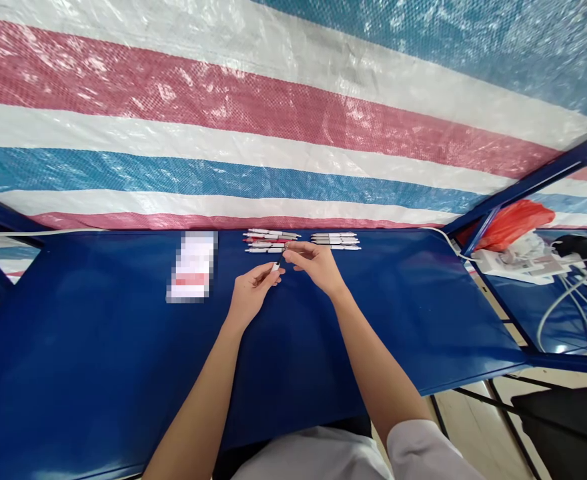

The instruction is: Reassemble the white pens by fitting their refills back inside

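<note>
My left hand [254, 288] pinches the white lower part of a pen [276, 266] over the blue table. At the pen's dark upper end, the fingers of my right hand [313, 261] are closed; whether they hold the pen itself or a small part of it is too small to tell. Just behind my hands lies a group of white pens [268, 235], with something red among them. Beside it on the right, a second group of white pens [336, 239] lies side by side.
A blurred white sheet or screen [192, 267] lies on the blue table [123, 360] to the left. Striped plastic sheeting [253, 133] hangs behind. Off the right end are a red bag [516, 223], white cables [573, 300] and a blue metal frame [528, 180].
</note>
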A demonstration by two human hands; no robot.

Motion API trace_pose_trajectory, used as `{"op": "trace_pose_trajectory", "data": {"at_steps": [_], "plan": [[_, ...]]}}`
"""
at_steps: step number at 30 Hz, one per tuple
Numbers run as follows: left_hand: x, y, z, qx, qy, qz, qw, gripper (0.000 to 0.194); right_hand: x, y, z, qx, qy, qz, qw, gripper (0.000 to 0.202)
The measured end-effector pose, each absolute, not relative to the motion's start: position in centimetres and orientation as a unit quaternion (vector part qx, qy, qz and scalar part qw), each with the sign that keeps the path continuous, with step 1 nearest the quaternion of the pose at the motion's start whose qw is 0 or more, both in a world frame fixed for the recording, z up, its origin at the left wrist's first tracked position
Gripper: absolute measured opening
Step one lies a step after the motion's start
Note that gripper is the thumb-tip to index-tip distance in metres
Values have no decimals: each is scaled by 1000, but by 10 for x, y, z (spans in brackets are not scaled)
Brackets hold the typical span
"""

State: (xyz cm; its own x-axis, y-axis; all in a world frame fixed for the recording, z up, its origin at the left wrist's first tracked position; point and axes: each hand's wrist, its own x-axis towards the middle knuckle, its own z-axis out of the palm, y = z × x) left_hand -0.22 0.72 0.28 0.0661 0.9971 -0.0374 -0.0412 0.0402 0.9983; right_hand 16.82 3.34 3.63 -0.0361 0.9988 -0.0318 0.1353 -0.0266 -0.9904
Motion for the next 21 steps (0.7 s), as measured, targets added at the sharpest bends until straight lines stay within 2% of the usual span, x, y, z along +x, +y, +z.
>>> {"op": "trace_pose_trajectory", "data": {"at_steps": [2,4,7,11,16,21], "plan": [[-5,9,3,491,491,488,530,38,179,36,35,-544,-562,445,436,34],[-8,10,3,486,502,486,525,37,189,38,33,-566,-632,340,406,27],[-11,12,3,478,516,476,528,38,200,40,32,-563,-738,211,306,25],[-12,14,1,472,518,481,527,40,207,43,30,-531,-818,101,196,28],[-10,15,-2,476,509,489,525,40,207,49,24,-503,-857,37,104,31],[-9,16,-2,468,500,498,532,41,205,51,26,-506,-860,17,70,34]]}}
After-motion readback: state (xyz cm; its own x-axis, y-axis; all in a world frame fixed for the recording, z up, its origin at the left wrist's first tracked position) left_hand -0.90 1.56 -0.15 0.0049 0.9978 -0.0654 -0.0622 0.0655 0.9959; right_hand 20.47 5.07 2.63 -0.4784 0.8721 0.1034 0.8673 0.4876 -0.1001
